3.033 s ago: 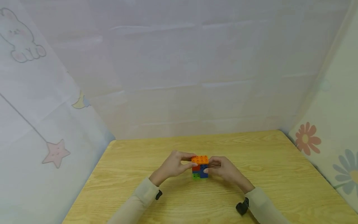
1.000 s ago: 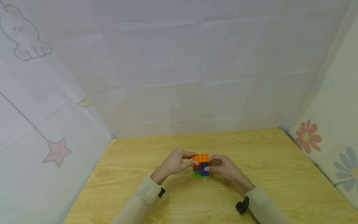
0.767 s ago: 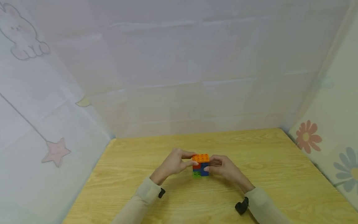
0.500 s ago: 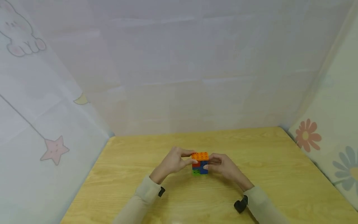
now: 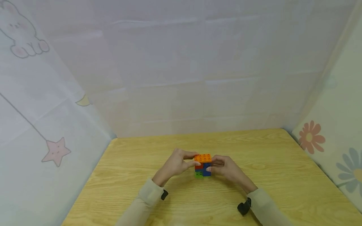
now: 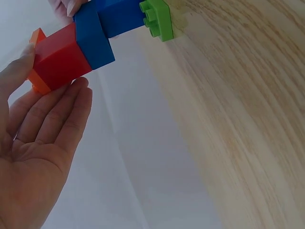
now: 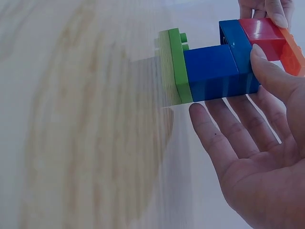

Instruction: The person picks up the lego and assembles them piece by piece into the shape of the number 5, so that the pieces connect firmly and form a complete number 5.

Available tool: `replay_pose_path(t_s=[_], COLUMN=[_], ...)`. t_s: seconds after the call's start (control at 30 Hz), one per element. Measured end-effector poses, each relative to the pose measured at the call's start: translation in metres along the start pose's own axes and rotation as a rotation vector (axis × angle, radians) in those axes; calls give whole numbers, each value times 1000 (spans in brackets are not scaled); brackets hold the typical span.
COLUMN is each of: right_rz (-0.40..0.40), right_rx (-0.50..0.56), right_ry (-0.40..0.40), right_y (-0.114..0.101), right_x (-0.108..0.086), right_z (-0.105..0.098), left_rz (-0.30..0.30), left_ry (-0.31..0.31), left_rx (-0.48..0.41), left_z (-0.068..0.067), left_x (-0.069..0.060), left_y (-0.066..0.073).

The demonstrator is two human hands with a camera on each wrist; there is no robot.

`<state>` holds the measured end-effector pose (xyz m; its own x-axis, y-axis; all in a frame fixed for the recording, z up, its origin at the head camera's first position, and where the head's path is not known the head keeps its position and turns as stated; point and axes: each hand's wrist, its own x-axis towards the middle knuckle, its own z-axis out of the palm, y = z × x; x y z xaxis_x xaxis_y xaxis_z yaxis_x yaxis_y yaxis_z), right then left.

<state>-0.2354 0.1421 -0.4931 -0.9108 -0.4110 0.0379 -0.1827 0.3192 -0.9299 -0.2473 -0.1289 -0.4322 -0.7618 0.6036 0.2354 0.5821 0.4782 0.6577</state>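
A small stack of toy building bricks stands on the wooden table, held by both hands. At its base is a thin green brick [image 7: 177,67], with a blue brick [image 7: 212,71] on one part of it. A second blue brick [image 6: 93,38] sits over that one and juts out to the side. On the overhang rests a red brick [image 6: 62,57], topped by an orange studded brick [image 5: 203,157]. My left hand [image 5: 175,164] pinches the orange brick's left end between thumb and fingers. My right hand [image 5: 228,171] grips the blue bricks from the right, thumb in front.
The pale wooden table [image 5: 181,201] extends around the stack on all sides. White sheets printed with a star [image 5: 56,151] and flowers [image 5: 310,137] enclose its back and sides. A black band with a small device [image 5: 244,206] is on the right wrist.
The head view shifts very slightly. Both hands keep the same hold, and the brick stack looks unchanged.
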Motion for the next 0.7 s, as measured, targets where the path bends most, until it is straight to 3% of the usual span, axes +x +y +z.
replay_pose_path(t_s=[0.3, 0.53, 0.6, 0.7], right_rz=[-17, -19, -16, -14], right_rx=[-34, -14, -16, -29], right_ry=[-30, -55, -54, -39], right_y=[-1, -1, -2, -3], right_x=[1, -2, -1, 1], right_z=[3, -1, -3, -4], left_rz=[8, 13, 4, -57], left_ry=[14, 2, 2, 10], left_rx=[-14, 88, 67, -28], left_z=[3, 8, 7, 7], left_x=[-9, -8, -6, -3], left_y=[1, 5, 5, 5])
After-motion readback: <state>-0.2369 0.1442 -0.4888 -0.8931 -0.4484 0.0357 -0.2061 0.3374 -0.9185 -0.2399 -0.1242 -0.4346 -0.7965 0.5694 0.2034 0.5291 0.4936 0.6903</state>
